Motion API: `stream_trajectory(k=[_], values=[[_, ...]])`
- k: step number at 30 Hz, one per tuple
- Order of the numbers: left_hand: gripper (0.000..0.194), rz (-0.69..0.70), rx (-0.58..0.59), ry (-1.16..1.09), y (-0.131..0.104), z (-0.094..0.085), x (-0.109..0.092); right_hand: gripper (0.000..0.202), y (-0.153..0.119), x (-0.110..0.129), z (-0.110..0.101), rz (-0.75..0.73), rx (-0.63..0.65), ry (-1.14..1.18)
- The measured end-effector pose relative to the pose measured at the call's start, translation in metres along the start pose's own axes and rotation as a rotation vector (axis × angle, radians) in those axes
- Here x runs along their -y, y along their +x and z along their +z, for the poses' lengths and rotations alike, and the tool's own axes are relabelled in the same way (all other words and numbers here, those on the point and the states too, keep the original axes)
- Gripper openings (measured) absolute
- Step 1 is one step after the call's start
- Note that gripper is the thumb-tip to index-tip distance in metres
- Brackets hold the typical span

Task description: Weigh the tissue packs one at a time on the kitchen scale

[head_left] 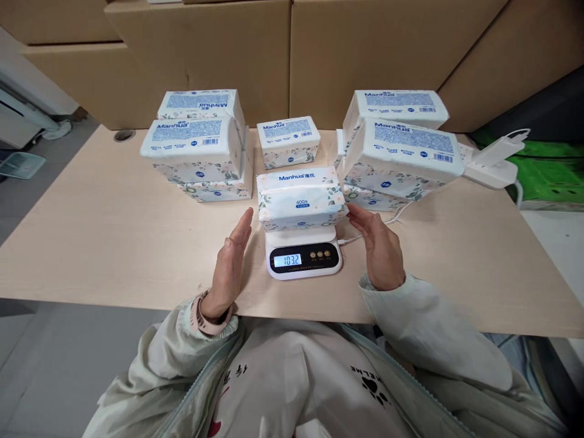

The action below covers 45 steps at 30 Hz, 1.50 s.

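A tissue pack (301,198) with a floral print rests on a white digital kitchen scale (303,272), whose lit display (287,260) appears to read 103.2. To its left, my left hand (230,264) is held edge-down with fingers straight, apart from the pack. My right hand (381,249) is at the pack's right end, fingers stretched out and their tips close to it; whether they touch I cannot tell. Neither hand grips anything. A pinkish watch band (205,316) circles my left wrist.
Stacked tissue packs stand at the left (194,149) and right (401,152), with a single pack (289,143) between them. Cardboard boxes (237,61) line the back. A white power strip (493,170) with a plugged-in adapter lies at right; a white cable (396,216) runs to the scale.
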<state>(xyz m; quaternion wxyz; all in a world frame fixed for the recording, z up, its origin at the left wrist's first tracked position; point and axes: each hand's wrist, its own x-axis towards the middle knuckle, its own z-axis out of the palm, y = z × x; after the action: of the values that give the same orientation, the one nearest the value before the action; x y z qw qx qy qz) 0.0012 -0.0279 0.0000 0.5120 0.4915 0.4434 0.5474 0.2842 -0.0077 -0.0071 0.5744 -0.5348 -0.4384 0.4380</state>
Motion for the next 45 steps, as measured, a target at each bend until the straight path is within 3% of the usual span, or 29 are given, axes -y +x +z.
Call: stream_trajectory(k=[12,26,38,42,45], values=[[0.055,0.022,0.056,-0.034,0.000,-0.003,0.002,0.054,0.000,0.002,0.001,0.003,-0.003,0.058],[0.057,0.023,0.031,-0.041,0.000,-0.002,0.003,0.057,-0.002,0.003,0.000,0.000,-0.011,-0.020],[0.067,-0.022,0.078,-0.078,0.006,0.004,-0.003,0.058,-0.002,0.003,-0.002,-0.050,0.060,-0.097],[0.069,-0.015,0.114,-0.102,0.012,0.010,-0.004,0.069,0.000,0.004,0.002,-0.069,0.081,-0.151],[0.068,0.020,0.175,-0.088,0.014,0.015,-0.010,0.077,0.001,0.002,0.007,-0.088,0.171,-0.242]])
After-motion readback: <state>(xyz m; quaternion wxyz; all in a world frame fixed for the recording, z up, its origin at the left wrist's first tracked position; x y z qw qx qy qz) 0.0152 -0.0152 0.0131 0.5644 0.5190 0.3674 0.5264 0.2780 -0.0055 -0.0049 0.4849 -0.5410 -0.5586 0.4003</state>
